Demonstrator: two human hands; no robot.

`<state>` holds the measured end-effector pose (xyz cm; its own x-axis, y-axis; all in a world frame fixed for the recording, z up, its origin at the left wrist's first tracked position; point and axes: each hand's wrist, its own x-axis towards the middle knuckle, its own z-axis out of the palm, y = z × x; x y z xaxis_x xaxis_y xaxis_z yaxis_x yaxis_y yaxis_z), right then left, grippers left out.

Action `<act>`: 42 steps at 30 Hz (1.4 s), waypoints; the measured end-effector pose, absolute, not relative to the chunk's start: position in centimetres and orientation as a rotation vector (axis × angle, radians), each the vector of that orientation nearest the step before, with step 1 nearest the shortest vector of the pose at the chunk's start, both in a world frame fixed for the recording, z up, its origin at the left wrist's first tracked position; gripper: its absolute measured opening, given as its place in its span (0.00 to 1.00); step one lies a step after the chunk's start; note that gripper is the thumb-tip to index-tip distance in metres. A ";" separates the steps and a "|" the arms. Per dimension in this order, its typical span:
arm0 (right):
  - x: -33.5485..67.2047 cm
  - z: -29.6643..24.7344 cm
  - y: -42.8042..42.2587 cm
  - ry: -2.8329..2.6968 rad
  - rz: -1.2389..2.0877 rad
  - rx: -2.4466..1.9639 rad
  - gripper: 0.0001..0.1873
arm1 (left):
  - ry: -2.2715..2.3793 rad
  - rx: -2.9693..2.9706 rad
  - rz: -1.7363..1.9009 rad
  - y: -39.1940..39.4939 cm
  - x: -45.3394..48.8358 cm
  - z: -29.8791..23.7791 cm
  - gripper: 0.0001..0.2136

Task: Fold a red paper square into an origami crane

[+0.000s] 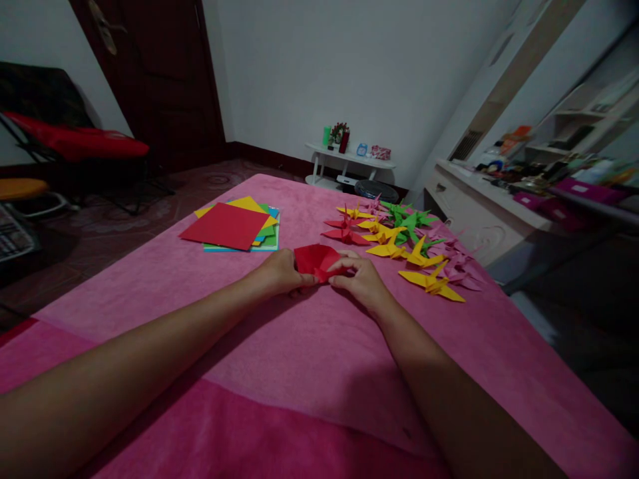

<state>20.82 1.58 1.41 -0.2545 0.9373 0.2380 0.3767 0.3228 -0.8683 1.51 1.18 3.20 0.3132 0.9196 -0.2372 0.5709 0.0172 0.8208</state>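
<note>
A partly folded piece of red paper lies on the pink cloth in front of me. My left hand pinches its left side, fingers closed on it. My right hand grips its right edge, fingers pressed together on the fold. A stack of coloured paper sheets with a red sheet on top lies to the left, beyond my left hand. To the right are several finished paper cranes: red ones, yellow ones, green ones and pink ones.
A dark door and a chair with a red cushion stand at the back left. A small white table with small items stands by the far wall. A white cabinet with clutter runs along the right.
</note>
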 end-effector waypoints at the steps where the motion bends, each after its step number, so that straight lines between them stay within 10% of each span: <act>1: 21.1 1.6 1.6 -1.791 0.918 -1.182 0.06 | 1.408 1.724 0.451 1.0 1.3 3.3 0.14; 7: 21.6 2.0 1.7 -1.856 0.960 -1.198 0.07 | 1.618 2.322 0.839 -0.5 0.2 4.4 0.35; 21: 22.0 2.0 2.0 -2.089 0.921 -1.163 0.04 | 0.867 2.420 0.496 4.3 1.9 3.4 0.09; 42: 23.1 3.1 1.4 -2.073 1.125 -1.237 0.06 | 0.923 2.470 0.494 4.4 2.2 2.6 0.04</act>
<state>23.11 1.35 3.05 -0.4801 0.8771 -0.0120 0.4881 0.2558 -0.8344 2.23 4.38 2.63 0.7112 0.6823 0.1694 0.5189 -0.6721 0.5282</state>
